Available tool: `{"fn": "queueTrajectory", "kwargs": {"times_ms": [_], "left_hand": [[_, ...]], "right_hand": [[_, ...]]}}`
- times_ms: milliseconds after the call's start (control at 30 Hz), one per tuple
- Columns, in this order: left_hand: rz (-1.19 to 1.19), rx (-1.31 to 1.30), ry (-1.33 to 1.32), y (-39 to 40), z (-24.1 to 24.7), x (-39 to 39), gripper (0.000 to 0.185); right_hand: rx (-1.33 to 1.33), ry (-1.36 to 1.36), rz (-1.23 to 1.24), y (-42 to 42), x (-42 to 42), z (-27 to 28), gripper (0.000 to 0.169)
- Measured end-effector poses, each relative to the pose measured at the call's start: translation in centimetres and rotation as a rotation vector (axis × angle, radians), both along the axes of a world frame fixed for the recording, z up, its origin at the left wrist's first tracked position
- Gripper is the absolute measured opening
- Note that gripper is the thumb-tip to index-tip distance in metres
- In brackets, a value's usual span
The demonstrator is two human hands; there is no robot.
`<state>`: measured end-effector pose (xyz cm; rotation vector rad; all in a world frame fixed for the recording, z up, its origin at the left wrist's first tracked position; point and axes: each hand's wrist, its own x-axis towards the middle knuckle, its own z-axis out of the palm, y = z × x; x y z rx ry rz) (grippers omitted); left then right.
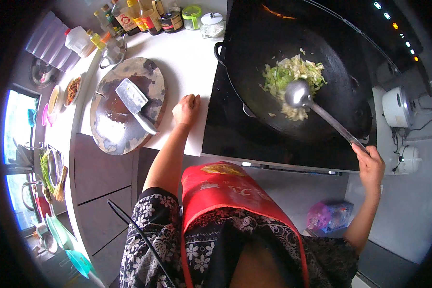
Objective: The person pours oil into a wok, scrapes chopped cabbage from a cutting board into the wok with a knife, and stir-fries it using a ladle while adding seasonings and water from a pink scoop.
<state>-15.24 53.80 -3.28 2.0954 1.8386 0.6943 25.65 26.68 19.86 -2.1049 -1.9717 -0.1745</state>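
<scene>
My right hand (370, 166) grips the end of a long-handled metal ladle (298, 93). Its bowl rests, rounded side up, on chopped cabbage (291, 72) in a large black wok (331, 108). My left hand (187, 109) lies curled on the white countertop (198, 54), between the wok and a round wooden chopping board (154, 79), and I see nothing in it. On the board lies a cleaver (132, 95) with a metal handle pointing toward the left hand's side.
Sauce bottles (149, 18), a green-lidded jar (192, 17) and a glass jar (212, 25) line the counter's back. Bowls, one of cut food (72, 90), stand on the left ledge. A sink (55, 167) lies farther left. A white rice cooker (396, 107) stands at right.
</scene>
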Motion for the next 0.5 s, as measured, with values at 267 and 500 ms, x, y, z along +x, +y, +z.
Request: {"fn": "queueTrajectory", "kwargs": {"times_ms": [267,500], "left_hand": [[-0.082,-0.271,-0.009,0.6,-2.1,-4.0,0.030],[-0.227,-0.190,-0.679,-5.0,5.2,-11.5,0.019]], "right_hand": [[-0.075,0.435,-0.084,-1.6,-3.9,0.0,0.031],[-0.162,0.501,-0.375,-0.8,-12.4,-3.3,0.035]]}}
